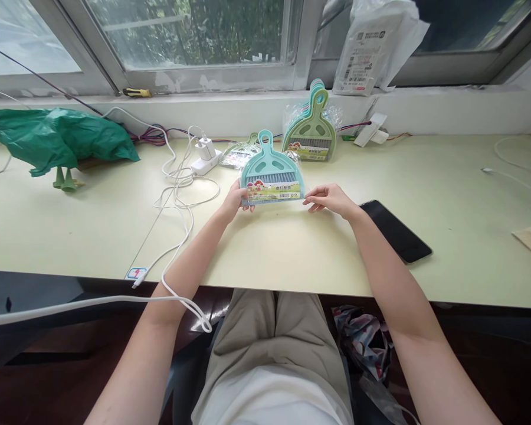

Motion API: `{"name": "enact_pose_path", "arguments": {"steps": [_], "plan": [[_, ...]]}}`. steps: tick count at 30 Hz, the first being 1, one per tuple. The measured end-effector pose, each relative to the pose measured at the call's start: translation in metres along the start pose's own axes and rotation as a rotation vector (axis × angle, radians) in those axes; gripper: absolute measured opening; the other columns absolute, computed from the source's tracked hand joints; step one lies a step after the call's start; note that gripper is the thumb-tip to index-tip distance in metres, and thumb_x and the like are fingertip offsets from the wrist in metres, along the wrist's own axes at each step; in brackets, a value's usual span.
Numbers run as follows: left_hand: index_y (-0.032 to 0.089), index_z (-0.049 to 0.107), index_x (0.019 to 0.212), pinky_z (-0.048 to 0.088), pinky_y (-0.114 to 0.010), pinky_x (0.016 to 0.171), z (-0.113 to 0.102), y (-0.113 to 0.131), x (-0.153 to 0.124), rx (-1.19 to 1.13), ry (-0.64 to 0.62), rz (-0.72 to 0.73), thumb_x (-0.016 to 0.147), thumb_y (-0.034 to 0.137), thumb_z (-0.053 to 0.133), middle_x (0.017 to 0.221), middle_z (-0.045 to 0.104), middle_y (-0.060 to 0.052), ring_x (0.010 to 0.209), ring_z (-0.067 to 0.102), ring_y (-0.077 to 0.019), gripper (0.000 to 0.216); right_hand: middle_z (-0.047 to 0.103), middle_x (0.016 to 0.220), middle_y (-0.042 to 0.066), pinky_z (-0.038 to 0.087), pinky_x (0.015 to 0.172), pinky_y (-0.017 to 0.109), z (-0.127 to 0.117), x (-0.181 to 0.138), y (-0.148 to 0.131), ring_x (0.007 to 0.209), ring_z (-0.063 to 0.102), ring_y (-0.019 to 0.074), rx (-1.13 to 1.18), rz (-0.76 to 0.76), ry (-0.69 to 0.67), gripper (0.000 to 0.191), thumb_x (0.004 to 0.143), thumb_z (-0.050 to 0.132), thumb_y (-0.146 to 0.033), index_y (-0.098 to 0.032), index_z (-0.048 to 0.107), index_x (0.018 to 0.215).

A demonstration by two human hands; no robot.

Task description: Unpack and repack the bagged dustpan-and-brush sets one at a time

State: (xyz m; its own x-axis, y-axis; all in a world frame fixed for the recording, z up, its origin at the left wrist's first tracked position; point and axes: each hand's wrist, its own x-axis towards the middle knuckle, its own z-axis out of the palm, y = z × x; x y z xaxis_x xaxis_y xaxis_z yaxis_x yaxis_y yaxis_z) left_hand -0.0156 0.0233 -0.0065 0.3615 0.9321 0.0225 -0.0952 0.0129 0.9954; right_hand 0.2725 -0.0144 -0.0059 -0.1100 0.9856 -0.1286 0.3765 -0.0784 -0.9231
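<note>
A light-blue mini dustpan and brush set (272, 165) in clear plastic wrap, with a printed label across its front, is held upright above the table. My left hand (235, 200) is closed on its lower left corner. At the lower right corner, my right hand (328, 199) has its fingertips pinched at the edge of the wrapping. Behind it, a stack of similar wrapped dustpan sets (312, 127), the front one green, leans against the wall. Another wrapped green set (239, 154) lies flat behind the held one, partly hidden.
A tablet (396, 230) lies beside my right forearm. White cables (177, 200) and a power strip (206, 164) spread to the left. Farther left is a green plastic bag (62, 139). A yellow cutter (137, 92) and a white parcel bag (371, 53) rest on the sill.
</note>
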Motion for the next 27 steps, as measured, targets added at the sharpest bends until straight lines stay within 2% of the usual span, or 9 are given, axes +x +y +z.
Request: {"name": "enact_pose_path", "arguments": {"steps": [10,13,16,18,20,23,27], "plan": [[0.017,0.043,0.09,0.028,-0.02,0.03,0.003,0.0,-0.001,0.008,-0.016,0.011,0.049,0.017,0.045,0.066,0.064,-0.002,0.036,0.055,-0.014,0.04,0.075,0.096,0.012,0.049,0.057,0.022,-0.003,-0.001,0.002,0.074,0.073,0.0181,-0.005,0.039,-0.08,0.028,0.075,0.075,-0.038,-0.018,0.056,0.078],[0.016,0.043,0.089,0.026,-0.02,0.029,0.004,0.002,-0.002,0.01,-0.013,0.006,0.049,0.017,0.044,0.067,0.064,-0.002,0.035,0.055,-0.0138,0.041,0.073,0.107,0.01,0.049,0.057,0.023,-0.005,-0.001,0.003,0.075,0.072,0.0177,-0.024,0.033,-0.114,0.034,0.076,0.073,-0.041,-0.02,0.059,0.099],[0.016,0.043,0.092,0.025,-0.02,0.03,0.005,0.002,-0.004,0.013,-0.022,0.001,0.049,0.017,0.044,0.068,0.063,-0.002,0.036,0.055,-0.0134,0.043,0.067,0.122,0.01,0.052,0.058,0.025,-0.003,0.0,0.004,0.073,0.072,0.017,-0.033,0.006,-0.119,0.063,0.075,0.074,-0.044,-0.026,0.05,0.13],[0.016,0.043,0.094,0.025,-0.02,0.03,0.007,0.002,-0.005,0.014,-0.032,-0.006,0.05,0.017,0.045,0.068,0.063,-0.001,0.037,0.056,-0.013,0.044,0.064,0.127,0.01,0.054,0.059,0.026,0.0,0.002,0.004,0.075,0.071,0.0173,-0.011,-0.021,-0.101,0.072,0.075,0.073,-0.045,-0.027,0.045,0.139],[0.017,0.042,0.095,0.026,-0.019,0.031,0.009,0.002,-0.006,0.016,-0.046,-0.012,0.051,0.017,0.046,0.069,0.063,-0.001,0.037,0.055,-0.0124,0.044,0.066,0.124,0.009,0.055,0.061,0.027,0.005,0.004,0.006,0.081,0.071,0.0186,0.032,-0.053,-0.067,0.068,0.074,0.072,-0.046,-0.025,0.05,0.136],[0.018,0.041,0.096,0.027,-0.019,0.032,0.012,0.002,-0.008,0.026,-0.073,-0.011,0.052,0.017,0.046,0.071,0.063,-0.001,0.037,0.056,-0.0117,0.045,0.071,0.112,0.008,0.058,0.065,0.028,0.012,0.007,0.009,0.088,0.069,0.0202,0.098,-0.092,-0.036,0.056,0.071,0.075,-0.046,-0.021,0.063,0.12],[0.018,0.04,0.097,0.029,-0.019,0.033,0.013,0.002,-0.009,0.047,-0.096,-0.015,0.054,0.017,0.046,0.075,0.065,-0.001,0.04,0.057,-0.0117,0.043,0.073,0.098,0.008,0.061,0.067,0.033,0.017,0.01,0.012,0.08,0.067,0.0184,0.195,-0.103,0.023,0.052,0.067,0.078,-0.042,-0.019,0.065,0.112]]}}
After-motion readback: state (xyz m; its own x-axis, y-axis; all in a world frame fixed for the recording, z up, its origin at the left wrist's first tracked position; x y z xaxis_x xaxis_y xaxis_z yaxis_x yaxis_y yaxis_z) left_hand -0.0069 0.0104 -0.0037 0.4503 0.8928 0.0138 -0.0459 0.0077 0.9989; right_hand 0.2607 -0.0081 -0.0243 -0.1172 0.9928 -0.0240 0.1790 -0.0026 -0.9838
